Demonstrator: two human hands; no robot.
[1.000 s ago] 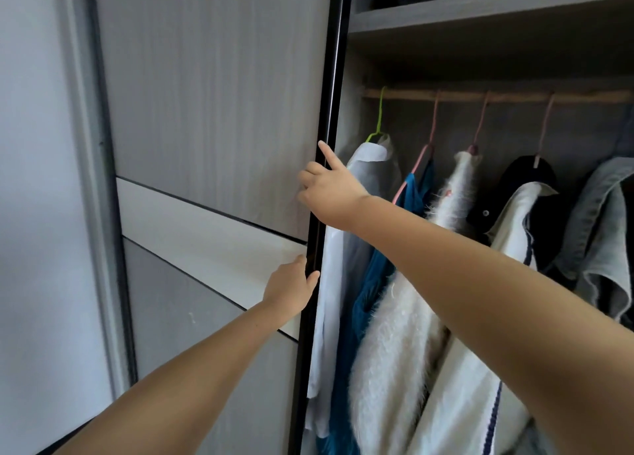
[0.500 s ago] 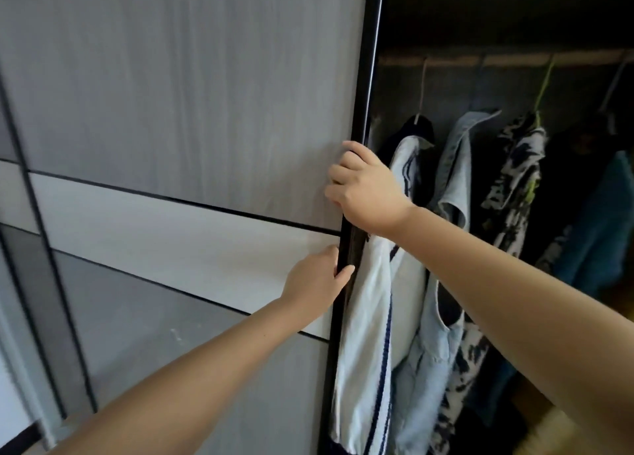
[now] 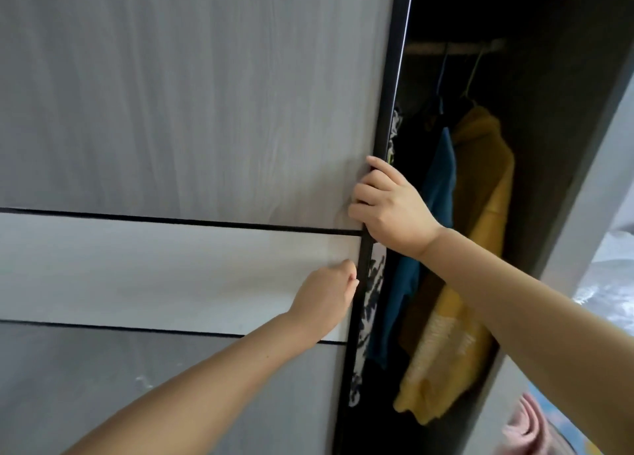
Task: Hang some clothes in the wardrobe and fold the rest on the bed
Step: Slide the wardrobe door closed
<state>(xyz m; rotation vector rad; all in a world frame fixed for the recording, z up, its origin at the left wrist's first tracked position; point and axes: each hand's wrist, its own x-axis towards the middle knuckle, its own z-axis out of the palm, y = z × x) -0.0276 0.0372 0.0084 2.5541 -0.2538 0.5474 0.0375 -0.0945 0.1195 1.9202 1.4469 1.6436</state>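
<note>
The door (image 3: 192,118) has slid right, narrowing the gap; a yellow coat (image 3: 480,187) now shows. The right hand (image 3: 391,207) grips its black edge above the left hand (image 3: 326,297), fingers curled there too.

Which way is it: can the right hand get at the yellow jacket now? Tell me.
Probably yes. The sliding door leaves the yellow jacket uncovered, and the right hand, gripping the door's edge, has only the blue garment beside it.

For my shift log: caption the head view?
Both hands, left hand and right hand, grip the sliding wardrobe door edge beside a hanging yellow garment.
</note>
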